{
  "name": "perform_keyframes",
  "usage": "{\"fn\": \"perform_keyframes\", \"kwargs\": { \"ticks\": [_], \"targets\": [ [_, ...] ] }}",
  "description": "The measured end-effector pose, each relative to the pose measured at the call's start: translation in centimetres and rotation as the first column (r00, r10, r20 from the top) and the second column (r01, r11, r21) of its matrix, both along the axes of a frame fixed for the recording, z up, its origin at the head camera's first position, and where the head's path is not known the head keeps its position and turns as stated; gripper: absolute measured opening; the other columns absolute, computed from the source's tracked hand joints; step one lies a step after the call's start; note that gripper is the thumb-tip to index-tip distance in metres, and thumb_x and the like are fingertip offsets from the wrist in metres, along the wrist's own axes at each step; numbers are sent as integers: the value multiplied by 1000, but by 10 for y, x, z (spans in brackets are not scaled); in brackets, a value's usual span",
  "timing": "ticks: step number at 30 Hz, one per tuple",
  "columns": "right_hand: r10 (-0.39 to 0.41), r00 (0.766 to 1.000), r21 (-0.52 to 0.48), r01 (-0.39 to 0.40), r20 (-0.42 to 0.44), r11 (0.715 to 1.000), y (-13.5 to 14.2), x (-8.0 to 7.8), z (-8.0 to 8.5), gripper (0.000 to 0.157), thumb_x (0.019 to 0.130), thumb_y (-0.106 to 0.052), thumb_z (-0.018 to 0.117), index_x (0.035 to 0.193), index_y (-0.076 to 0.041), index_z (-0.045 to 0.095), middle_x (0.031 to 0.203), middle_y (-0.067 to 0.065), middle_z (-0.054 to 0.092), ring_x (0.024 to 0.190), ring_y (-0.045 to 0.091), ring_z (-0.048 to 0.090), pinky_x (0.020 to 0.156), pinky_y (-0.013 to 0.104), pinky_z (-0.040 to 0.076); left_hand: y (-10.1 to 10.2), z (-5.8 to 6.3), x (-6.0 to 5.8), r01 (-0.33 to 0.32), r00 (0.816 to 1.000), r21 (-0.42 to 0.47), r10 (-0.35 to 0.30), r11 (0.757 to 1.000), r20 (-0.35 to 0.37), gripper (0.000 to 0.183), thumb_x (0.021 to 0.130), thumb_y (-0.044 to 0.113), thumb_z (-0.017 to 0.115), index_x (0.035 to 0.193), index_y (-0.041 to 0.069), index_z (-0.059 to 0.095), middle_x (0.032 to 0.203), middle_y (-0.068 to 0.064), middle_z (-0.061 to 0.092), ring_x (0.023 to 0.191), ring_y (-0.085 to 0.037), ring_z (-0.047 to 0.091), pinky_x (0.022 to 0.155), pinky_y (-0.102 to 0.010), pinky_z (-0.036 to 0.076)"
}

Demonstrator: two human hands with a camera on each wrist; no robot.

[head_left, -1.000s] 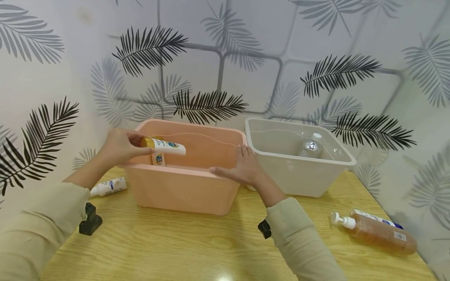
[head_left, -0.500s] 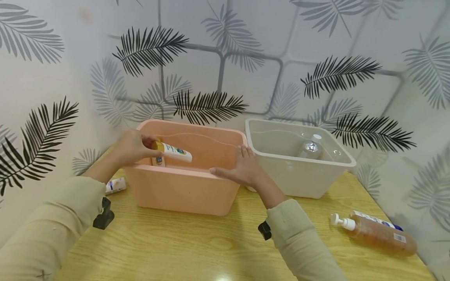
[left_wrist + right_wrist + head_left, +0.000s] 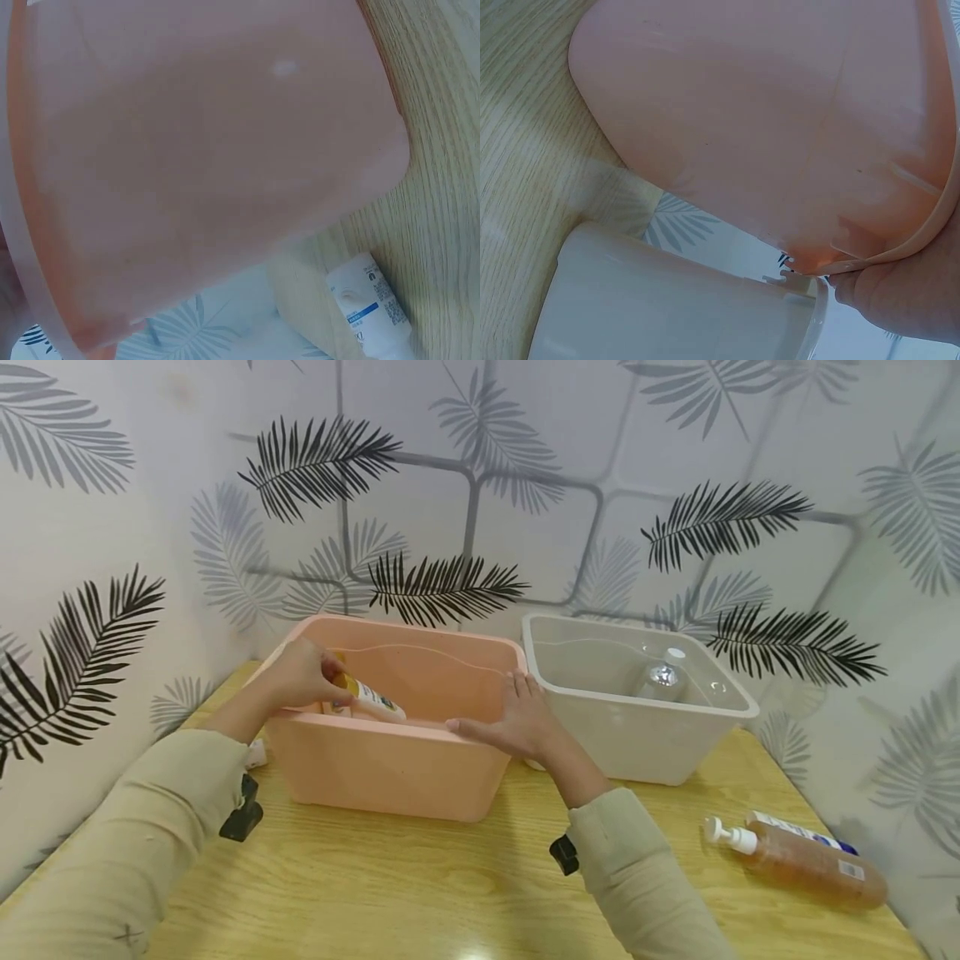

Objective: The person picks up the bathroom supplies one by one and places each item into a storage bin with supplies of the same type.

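My left hand (image 3: 300, 675) reaches over the left end of the peach plastic bin (image 3: 390, 772) and grips a white bottle (image 3: 377, 702) by its yellow end. The bottle tilts down into the bin, its white end low and to the right. Behind the fingers, another small labelled item (image 3: 339, 707) shows partly inside the bin. At the bin's right front corner my right hand (image 3: 517, 717) rests on the rim, thumb along the front edge and fingers extended over the side. In the right wrist view, part of that hand (image 3: 907, 296) touches the rim from outside.
A pale grey bin (image 3: 622, 735) stands right of the peach one, with a clear bottle (image 3: 664, 675) inside. An amber pump bottle (image 3: 817, 864) and a white tube (image 3: 798, 828) lie at the table's right. A white bottle (image 3: 371, 307) lies beside the peach bin's left end.
My left hand has moved right and slightly down, bringing the white bottle lower into the peach bin and tilting it more steeply. The right hand stays on the rim.
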State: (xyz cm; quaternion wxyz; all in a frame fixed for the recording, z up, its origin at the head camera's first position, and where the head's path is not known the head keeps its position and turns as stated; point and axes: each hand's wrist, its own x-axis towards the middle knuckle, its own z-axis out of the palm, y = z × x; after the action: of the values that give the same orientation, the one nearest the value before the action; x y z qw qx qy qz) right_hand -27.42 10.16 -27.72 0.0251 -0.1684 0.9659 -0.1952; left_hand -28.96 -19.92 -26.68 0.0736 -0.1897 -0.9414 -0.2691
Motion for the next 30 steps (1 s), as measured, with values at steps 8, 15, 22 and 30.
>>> {"fn": "perform_keyframes", "kwargs": {
  "ticks": [8, 15, 22, 30],
  "targets": [
    [-8, 1000, 0, 8, -4, 1000, 1, 1, -2, 111, 76, -67, 53, 147, 3, 4, 155, 23, 2, 144, 35, 0, 118, 47, 6, 9, -7, -4, 108, 993, -103, -113, 989, -42, 21, 65, 9, 79, 62, 5, 59, 56, 4, 39, 57, -11, 36, 53, -22, 28],
    [4, 1000, -3, -4, -17, 1000, -1, 0, -1, 110, 77, -67, 53, 148, 2, 5, 155, 23, 2, 144, 35, 0, 118, 48, 6, 6, -5, -2, 82, 994, -43, -84, 996, -64, 12, 73, -4, 65, 83, -10, 67, 74, -17, 66, 69, -23, 61, 66, -32, 52],
    [5, 1000, -5, -6, -28, 1000, -2, 0, 1, 108, 78, -63, 54, 147, 4, 5, 154, 25, 3, 144, 37, 1, 117, 49, 7, 1, -2, 4, -3, 996, 69, 9, 998, -91, 20, 82, 2, 64, 96, -12, 66, 91, -26, 68, 87, -37, 65, 81, -46, 52],
    [4, 1000, -4, -4, -22, 1000, -3, 1, 0, 108, 78, -63, 54, 147, 4, 5, 154, 24, 3, 144, 37, 0, 117, 49, 7, -13, 0, 17, -120, 981, 165, 143, 979, -134, 30, 87, 16, 64, 107, -5, 66, 103, -25, 66, 93, -37, 62, 80, -47, 51]
  ]
}}
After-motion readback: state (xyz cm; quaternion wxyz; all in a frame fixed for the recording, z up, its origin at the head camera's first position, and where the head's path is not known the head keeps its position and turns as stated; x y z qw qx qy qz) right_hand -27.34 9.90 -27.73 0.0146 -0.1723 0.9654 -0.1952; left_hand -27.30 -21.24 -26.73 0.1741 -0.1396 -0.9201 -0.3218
